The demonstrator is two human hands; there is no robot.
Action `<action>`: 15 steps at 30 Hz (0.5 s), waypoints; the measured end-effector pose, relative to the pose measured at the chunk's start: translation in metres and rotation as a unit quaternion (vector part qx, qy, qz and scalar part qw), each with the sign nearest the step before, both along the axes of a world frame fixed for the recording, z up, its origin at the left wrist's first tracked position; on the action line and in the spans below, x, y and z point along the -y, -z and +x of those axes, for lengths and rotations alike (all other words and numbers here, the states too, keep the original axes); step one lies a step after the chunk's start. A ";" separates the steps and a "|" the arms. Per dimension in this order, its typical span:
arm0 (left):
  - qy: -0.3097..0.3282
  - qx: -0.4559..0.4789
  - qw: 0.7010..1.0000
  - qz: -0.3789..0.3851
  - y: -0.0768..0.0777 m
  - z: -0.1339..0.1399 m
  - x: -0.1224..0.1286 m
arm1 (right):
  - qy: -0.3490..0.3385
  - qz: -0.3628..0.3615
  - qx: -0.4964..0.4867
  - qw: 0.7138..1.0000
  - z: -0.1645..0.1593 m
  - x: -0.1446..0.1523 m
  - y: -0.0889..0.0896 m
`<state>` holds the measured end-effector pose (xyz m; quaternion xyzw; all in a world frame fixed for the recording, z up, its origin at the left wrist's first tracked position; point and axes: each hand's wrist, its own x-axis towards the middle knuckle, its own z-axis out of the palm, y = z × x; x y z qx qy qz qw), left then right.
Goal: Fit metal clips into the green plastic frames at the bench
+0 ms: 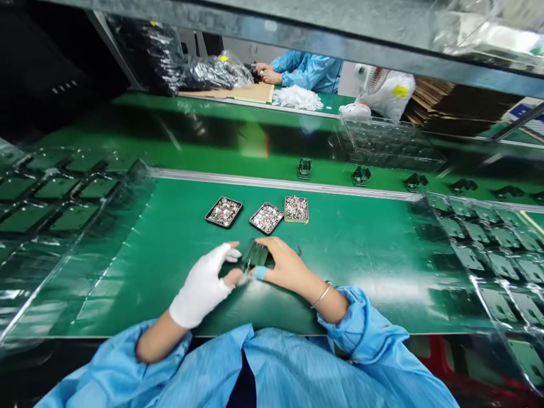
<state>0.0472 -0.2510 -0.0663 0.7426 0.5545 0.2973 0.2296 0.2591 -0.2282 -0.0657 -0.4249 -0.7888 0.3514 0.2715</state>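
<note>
My right hand (284, 266), with a blue wrap on the thumb and a bangle at the wrist, is closed around a dark green part (255, 255) above the mat. My left hand (208, 281), in a white glove with bare fingertips, is just left of that part, thumb and fingers apart. A pale blur by the left thumb is too smeared to name. Beyond the hands, three small trays hold shiny metal bits: a left tray (224, 212), a middle tray (266, 218) and a right tray (296, 209).
Clear plastic trays with green plates flank me, a left plastic tray (91, 226) and a right plastic tray (476, 277). Several dark assemblies (361, 175) line the strip behind a metal rail (263, 182). A shelf (272, 28) crosses overhead. Opposite, a co-worker's hands (268, 75) handle something dark.
</note>
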 end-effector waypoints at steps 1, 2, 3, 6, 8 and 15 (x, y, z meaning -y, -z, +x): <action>0.024 -0.048 0.998 0.023 0.000 0.005 0.005 | 0.042 -0.035 -0.024 0.998 -0.003 0.000 0.001; 0.035 -0.087 0.995 0.043 -0.001 0.011 0.007 | 0.067 -0.073 -0.054 0.994 -0.006 -0.001 0.003; 0.038 -0.116 0.991 0.057 -0.002 0.015 0.007 | 0.075 -0.104 -0.086 0.988 -0.006 -0.001 0.003; 0.021 -0.128 0.990 0.052 -0.010 0.018 -0.017 | 0.066 -0.110 -0.148 0.981 0.003 0.000 0.000; -0.007 -0.112 0.993 0.026 -0.020 0.011 -0.056 | 0.095 -0.059 -0.153 0.982 0.013 0.004 -0.005; -0.189 -0.191 0.963 -0.032 -0.047 -0.011 -0.229 | 0.039 0.059 -0.022 0.997 0.020 0.017 -0.006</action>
